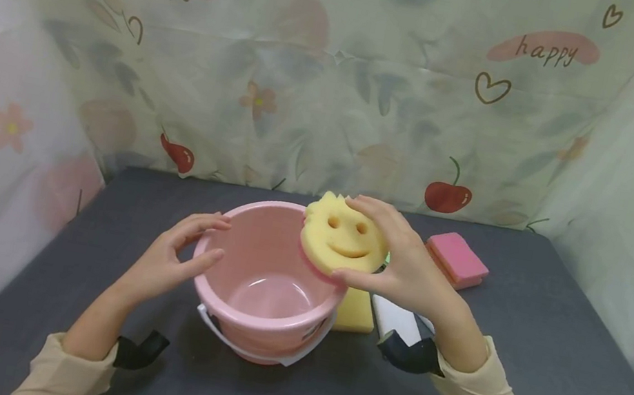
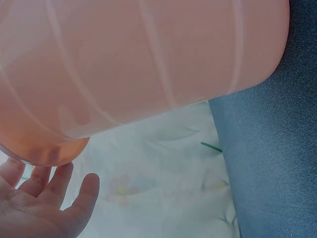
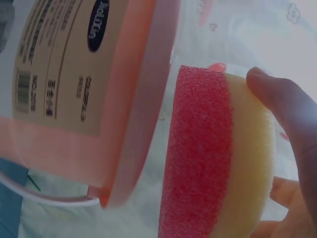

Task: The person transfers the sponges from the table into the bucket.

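Observation:
A pink plastic bucket point(image 1: 267, 287) with a white handle stands on the dark grey table. My right hand point(image 1: 401, 260) grips a round yellow smiley-face sponge point(image 1: 344, 240) with a red scrub back, holding it upright just above the bucket's right rim. The right wrist view shows the sponge point(image 3: 218, 153) edge-on beside the bucket's labelled wall point(image 3: 89, 94). My left hand point(image 1: 177, 258) rests with relaxed fingers against the bucket's left rim, holding nothing. In the left wrist view the bucket wall point(image 2: 138, 59) fills the top and my fingers point(image 2: 44, 198) show below it.
A pink rectangular sponge point(image 1: 457, 259) lies at the back right of the table point(image 1: 547, 362). A yellow sponge point(image 1: 355, 310) sits right of the bucket, partly hidden by my right hand. Printed cloth point(image 1: 325, 73) walls the back and both sides.

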Available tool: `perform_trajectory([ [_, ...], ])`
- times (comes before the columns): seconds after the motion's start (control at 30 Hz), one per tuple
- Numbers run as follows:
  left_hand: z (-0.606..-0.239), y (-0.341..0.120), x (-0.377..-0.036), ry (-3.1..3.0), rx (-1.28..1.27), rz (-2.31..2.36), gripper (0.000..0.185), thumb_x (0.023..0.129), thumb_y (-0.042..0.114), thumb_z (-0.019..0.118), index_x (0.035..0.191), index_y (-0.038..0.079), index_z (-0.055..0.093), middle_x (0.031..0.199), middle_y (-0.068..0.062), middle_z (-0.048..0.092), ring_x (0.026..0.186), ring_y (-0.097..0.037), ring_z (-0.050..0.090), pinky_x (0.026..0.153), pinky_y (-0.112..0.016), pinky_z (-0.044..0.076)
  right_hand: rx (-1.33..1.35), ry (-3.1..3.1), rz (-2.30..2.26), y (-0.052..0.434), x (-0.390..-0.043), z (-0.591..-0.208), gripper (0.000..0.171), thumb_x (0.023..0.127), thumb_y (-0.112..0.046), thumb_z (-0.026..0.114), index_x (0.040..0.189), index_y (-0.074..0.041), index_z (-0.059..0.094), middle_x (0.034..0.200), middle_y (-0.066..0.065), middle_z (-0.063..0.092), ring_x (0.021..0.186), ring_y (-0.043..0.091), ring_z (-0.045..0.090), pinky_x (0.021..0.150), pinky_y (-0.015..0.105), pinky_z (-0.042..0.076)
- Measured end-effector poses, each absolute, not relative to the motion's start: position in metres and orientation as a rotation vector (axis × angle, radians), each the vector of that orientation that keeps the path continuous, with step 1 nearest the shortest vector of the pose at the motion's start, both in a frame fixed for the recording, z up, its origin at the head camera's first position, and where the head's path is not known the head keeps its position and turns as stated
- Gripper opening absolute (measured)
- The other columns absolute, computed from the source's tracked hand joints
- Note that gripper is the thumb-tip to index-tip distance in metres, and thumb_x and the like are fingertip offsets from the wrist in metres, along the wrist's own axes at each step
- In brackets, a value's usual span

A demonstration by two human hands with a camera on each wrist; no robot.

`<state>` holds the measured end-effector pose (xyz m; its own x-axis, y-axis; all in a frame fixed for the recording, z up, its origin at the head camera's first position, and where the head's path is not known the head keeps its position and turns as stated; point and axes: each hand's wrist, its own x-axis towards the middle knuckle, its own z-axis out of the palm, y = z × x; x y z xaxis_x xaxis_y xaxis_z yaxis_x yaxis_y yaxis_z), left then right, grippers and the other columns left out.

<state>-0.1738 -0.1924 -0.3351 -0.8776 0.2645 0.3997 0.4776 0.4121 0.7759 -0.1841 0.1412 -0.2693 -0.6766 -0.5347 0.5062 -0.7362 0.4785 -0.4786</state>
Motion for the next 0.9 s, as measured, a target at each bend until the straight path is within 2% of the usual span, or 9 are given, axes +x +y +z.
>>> perform_trajectory([
  [0.1, -0.335, -0.192, -0.174, -2.448, -0.66, -1.453, 0.035, 0.087, 0.01, 0.063, 0.121, 0.009, 0.056, 0.132, -0.005, 0.052, 0.126, 0.003, 0.037, 0.097, -0.005, 0.032, 1.1, -2.426, 1.017, 0.135, -0.183, -0.272, 0.078, 0.068, -0.029, 0.083, 0.135, -0.016, 0.045, 0.14, 0.005, 0.044, 0.13, 0.02, 0.041, 0.106, 0.045, 0.036],
  [0.17, -0.336, -0.192, -0.174, -2.447, -0.661, -1.45, 0.035, 0.087, 0.009, 0.063, 0.121, 0.009, 0.056, 0.132, -0.005, 0.052, 0.125, 0.006, 0.037, 0.097, -0.005, 0.032, 1.106, -2.418, 1.027, 0.131, -0.183, -0.273, 0.077, 0.068, -0.029, 0.083, 0.134, -0.016, 0.045, 0.139, 0.005, 0.045, 0.129, 0.02, 0.041, 0.106, 0.044, 0.036],
  [0.4, -0.335, -0.192, -0.173, -2.47, -0.638, -1.446, 0.034, 0.088, 0.011, 0.063, 0.121, 0.011, 0.056, 0.132, -0.005, 0.052, 0.131, -0.017, 0.038, 0.097, -0.005, 0.032, 1.133, -2.434, 1.043, 0.12, -0.181, -0.278, 0.077, 0.068, -0.029, 0.082, 0.134, -0.015, 0.046, 0.139, 0.005, 0.045, 0.129, 0.019, 0.042, 0.105, 0.044, 0.039],
  [0.5, -0.334, -0.192, -0.173, -2.486, -0.625, -1.44, 0.035, 0.088, 0.012, 0.063, 0.122, 0.01, 0.056, 0.132, -0.005, 0.051, 0.132, -0.021, 0.037, 0.098, -0.007, 0.032, 1.161, -2.438, 1.045, 0.114, -0.181, -0.279, 0.075, 0.069, -0.028, 0.082, 0.133, -0.013, 0.046, 0.137, 0.005, 0.047, 0.127, 0.02, 0.043, 0.104, 0.043, 0.039],
  [0.57, -0.334, -0.192, -0.173, -2.496, -0.617, -1.435, 0.035, 0.088, 0.012, 0.063, 0.122, 0.011, 0.056, 0.132, -0.005, 0.051, 0.132, -0.021, 0.037, 0.102, -0.014, 0.035, 1.18, -2.439, 1.049, 0.111, -0.182, -0.28, 0.075, 0.069, -0.028, 0.081, 0.133, -0.013, 0.046, 0.137, 0.005, 0.047, 0.127, 0.02, 0.043, 0.104, 0.043, 0.04],
  [0.67, -0.334, -0.192, -0.173, -2.506, -0.611, -1.429, 0.035, 0.088, 0.013, 0.063, 0.122, 0.012, 0.056, 0.133, -0.005, 0.051, 0.132, -0.021, 0.037, 0.107, -0.033, 0.038, 1.205, -2.447, 1.06, 0.107, -0.182, -0.282, 0.075, 0.069, -0.029, 0.081, 0.134, -0.013, 0.046, 0.137, 0.004, 0.047, 0.126, 0.019, 0.043, 0.103, 0.043, 0.04],
  [0.7, -0.334, -0.192, -0.173, -2.51, -0.608, -1.425, 0.035, 0.088, 0.013, 0.063, 0.122, 0.012, 0.056, 0.133, -0.005, 0.051, 0.132, -0.021, 0.037, 0.107, -0.035, 0.038, 1.21, -2.455, 1.065, 0.106, -0.183, -0.283, 0.075, 0.069, -0.029, 0.081, 0.134, -0.014, 0.046, 0.137, 0.003, 0.047, 0.126, 0.018, 0.044, 0.103, 0.043, 0.04],
  [0.77, -0.334, -0.192, -0.173, -2.509, -0.61, -1.427, 0.035, 0.088, 0.013, 0.063, 0.122, 0.012, 0.056, 0.133, -0.006, 0.051, 0.131, -0.021, 0.038, 0.106, -0.031, 0.038, 1.222, -2.47, 1.068, 0.104, -0.183, -0.286, 0.076, 0.07, -0.03, 0.081, 0.135, -0.015, 0.045, 0.138, 0.001, 0.047, 0.126, 0.017, 0.044, 0.103, 0.042, 0.041],
  [0.9, -0.334, -0.192, -0.173, -2.508, -0.609, -1.432, 0.036, 0.088, 0.013, 0.063, 0.122, 0.012, 0.055, 0.133, -0.005, 0.051, 0.131, -0.021, 0.038, 0.097, -0.007, 0.033, 1.233, -2.51, 1.07, 0.101, -0.185, -0.291, 0.076, 0.07, -0.031, 0.081, 0.135, -0.018, 0.044, 0.139, -0.002, 0.046, 0.125, 0.015, 0.043, 0.103, 0.042, 0.041],
])
